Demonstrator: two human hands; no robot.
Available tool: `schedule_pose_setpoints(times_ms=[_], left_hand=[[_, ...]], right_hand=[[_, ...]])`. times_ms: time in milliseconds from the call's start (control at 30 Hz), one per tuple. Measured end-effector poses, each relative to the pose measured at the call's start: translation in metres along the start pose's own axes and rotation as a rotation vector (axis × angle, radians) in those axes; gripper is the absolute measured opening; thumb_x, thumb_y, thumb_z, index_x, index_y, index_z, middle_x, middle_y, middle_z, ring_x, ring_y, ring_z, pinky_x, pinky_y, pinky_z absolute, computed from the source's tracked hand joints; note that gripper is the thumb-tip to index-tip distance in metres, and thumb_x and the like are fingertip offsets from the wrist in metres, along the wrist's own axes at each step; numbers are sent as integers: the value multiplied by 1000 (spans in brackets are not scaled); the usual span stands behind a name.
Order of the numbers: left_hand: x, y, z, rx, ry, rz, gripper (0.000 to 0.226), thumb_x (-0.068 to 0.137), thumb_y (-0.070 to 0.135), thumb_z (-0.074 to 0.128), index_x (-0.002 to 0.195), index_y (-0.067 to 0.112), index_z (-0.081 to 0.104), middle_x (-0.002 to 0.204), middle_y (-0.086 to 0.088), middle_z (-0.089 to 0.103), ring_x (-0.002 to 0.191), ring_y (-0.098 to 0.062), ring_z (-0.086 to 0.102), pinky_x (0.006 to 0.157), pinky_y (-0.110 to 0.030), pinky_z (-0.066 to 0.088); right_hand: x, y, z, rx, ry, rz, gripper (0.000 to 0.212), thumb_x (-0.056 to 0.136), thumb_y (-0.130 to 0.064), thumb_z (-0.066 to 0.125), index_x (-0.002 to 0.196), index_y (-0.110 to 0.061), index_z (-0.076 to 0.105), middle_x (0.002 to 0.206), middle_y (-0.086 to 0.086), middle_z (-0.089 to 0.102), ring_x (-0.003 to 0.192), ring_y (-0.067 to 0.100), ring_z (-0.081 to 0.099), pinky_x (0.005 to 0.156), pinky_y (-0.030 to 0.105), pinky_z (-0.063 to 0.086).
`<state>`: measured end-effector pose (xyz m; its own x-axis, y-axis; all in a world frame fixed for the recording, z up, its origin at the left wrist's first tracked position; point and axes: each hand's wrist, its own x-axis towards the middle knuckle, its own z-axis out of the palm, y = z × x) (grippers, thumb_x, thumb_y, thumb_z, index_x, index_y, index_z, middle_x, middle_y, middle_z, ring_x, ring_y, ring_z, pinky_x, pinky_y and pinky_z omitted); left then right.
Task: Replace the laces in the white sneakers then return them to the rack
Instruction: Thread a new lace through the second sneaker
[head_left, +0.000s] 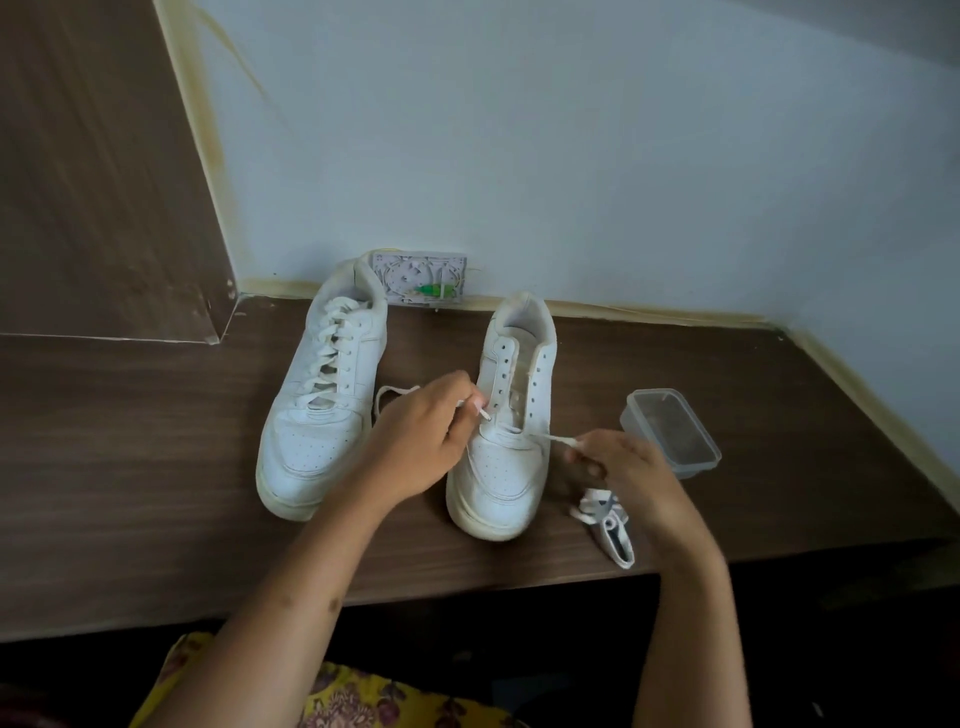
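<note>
Sneakers on brown wood desk; pale blue wall behind.

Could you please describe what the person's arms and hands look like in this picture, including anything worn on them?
Both forearms are bare to the frame edge, with no sleeve showing. The left hand and right hand carry no gloves, and no rings, watch or bracelets can be seen. The nails look short and unpainted, though they are small in view. A yellow floral garment shows at the bottom, below the arms.

L hand, R hand: fingertips pinched.
</note>
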<state>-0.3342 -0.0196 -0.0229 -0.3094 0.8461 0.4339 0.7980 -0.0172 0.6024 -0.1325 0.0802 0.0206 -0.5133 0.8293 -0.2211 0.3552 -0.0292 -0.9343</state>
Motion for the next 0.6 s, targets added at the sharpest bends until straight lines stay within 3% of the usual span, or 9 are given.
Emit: schedule_pose_setpoints(times_ms=[100, 267, 400, 500, 600], left_hand=[[0, -5, -1, -18, 21, 13, 25, 99, 44, 27, 89, 22, 35, 106, 10, 72, 68, -16, 68, 55, -43, 53], [1, -9, -1, -124, 21, -71, 27, 100, 54, 21, 89, 31, 29, 93, 4, 74, 76, -14, 71, 61, -44, 56], [4, -3, -4, -293, 36, -181, 20, 103, 37, 27, 84, 33, 29, 95, 0, 75, 85, -1, 71, 67, -21, 53], [5, 4, -8, -401, 61, -262, 21, 106, 28, 26, 85, 27, 29, 93, -5, 75, 83, -4, 72, 70, -18, 54], [6, 6, -11, -461, 57, -330, 20, 106, 28, 24, 89, 20, 31, 93, -7, 75, 82, -7, 73, 70, -30, 57]], right_hand=[[-11, -7, -19, 133, 85, -97, 31, 94, -14, 55, 69, -12, 72, 62, -6, 60, 58, 2, 46, 70, 24, 36], [-24, -7, -39, 433, 167, -150, 27, 82, -34, 64, 63, -16, 71, 66, 1, 54, 63, 11, 46, 72, 28, 37], [-29, -10, -46, 794, 128, -226, 26, 94, -29, 54, 73, -17, 64, 57, -9, 38, 54, 6, 38, 74, 28, 32], [-31, -7, -50, 721, 173, -252, 23, 96, -32, 51, 83, -17, 63, 59, -9, 38, 56, 5, 40, 70, 25, 37], [-32, -6, -49, 524, 244, -251, 28, 99, -32, 51, 80, -19, 67, 64, -4, 48, 60, 9, 45, 70, 28, 36]])
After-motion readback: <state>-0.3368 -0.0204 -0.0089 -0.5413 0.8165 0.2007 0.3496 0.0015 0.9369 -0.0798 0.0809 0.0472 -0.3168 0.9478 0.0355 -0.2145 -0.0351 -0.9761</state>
